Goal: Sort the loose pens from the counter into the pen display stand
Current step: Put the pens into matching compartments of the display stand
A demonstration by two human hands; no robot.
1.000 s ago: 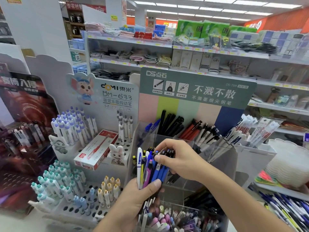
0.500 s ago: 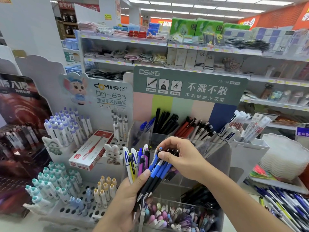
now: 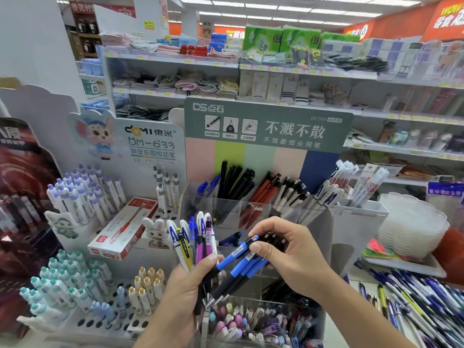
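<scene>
Head cam: my left hand [image 3: 187, 285] grips a fanned bunch of pens [image 3: 198, 243], my right hand [image 3: 288, 254] pinches the blue pens [image 3: 241, 262] slanting out of it, right before the clear display stand [image 3: 251, 209]. Black ones too, I think.

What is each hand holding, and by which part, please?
Left hand grips mixed pens by their lower ends; right hand pinches blue pens near their tops.

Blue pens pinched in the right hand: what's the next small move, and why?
Probably draw the blue pens clear of the left hand. The right hand pinches their upper ends, but their tips are still gripped in the left hand's mixed bunch.
</scene>
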